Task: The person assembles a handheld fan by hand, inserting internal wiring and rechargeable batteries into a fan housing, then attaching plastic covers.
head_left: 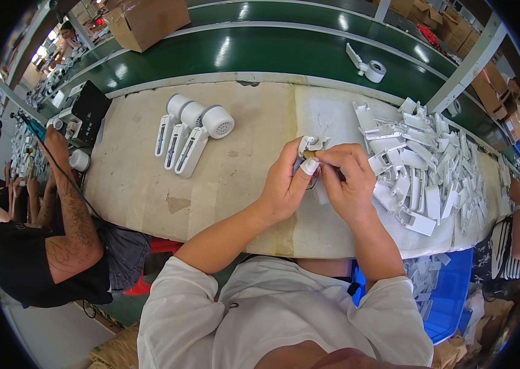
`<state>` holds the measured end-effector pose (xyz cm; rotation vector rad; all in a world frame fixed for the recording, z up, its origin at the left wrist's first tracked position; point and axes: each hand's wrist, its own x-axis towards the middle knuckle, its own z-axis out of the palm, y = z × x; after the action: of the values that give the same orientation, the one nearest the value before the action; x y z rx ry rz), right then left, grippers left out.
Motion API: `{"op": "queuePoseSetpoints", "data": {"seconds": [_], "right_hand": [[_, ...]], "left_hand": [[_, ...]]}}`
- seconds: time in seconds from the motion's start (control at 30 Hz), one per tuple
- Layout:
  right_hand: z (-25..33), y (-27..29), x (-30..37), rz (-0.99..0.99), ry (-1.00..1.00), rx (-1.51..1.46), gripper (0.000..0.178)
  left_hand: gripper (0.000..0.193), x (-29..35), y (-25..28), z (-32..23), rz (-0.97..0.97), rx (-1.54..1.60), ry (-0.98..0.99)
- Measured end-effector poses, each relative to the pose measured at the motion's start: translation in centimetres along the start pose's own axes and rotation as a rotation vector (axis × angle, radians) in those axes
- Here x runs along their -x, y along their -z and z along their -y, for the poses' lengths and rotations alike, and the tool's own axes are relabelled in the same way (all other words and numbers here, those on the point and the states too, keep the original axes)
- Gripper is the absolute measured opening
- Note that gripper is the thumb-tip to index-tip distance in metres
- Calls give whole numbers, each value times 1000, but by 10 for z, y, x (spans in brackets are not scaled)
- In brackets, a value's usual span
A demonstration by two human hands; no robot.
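My left hand point(281, 187) is closed around a small white plastic housing point(313, 144), held above the table. White tape or a finger cover point(309, 165) wraps the left thumb tip. My right hand point(352, 178) pinches at the housing's near side, where something brownish and a thin dark wire show; the fingers hide exactly what it grips. To the right lies a heap of loose white plastic housings point(417, 144). On the left part of the table, three white units that look like track spotlights point(217, 122) lie side by side, each with a round head and slim box.
Beyond the worktable point(248, 166) runs a green conveyor point(284, 52) carrying another white unit point(375, 71) and a cardboard box point(147, 23). A black device point(86, 117) stands at left, beside a co-worker's arm point(66, 203). Below right, a blue bin point(450, 301) holds clear plastic pieces.
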<state>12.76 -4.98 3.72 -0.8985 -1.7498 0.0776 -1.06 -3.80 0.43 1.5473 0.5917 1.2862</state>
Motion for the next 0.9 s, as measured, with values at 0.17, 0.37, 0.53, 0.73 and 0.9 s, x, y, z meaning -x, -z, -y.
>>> {"op": "queuePoseSetpoints", "data": {"seconds": [0.17,0.37,0.53,0.73,0.9], "right_hand": [[0,1,1,6,-19,-5,23],[2,0,0,-3,-1,20,22],[4,0,0,-7,-27,4,21],[6,1,0,19,-13,93,21],[0,2,-1,26,46,119,24]], "left_hand": [[37,0,-1,0,-4,10,13],[35,2,-2,1,-25,-49,6],[33,2,-2,2,-44,-47,9],[28,0,-7,1,-123,-57,0],[31,-1,-5,2,-69,-3,39]]}}
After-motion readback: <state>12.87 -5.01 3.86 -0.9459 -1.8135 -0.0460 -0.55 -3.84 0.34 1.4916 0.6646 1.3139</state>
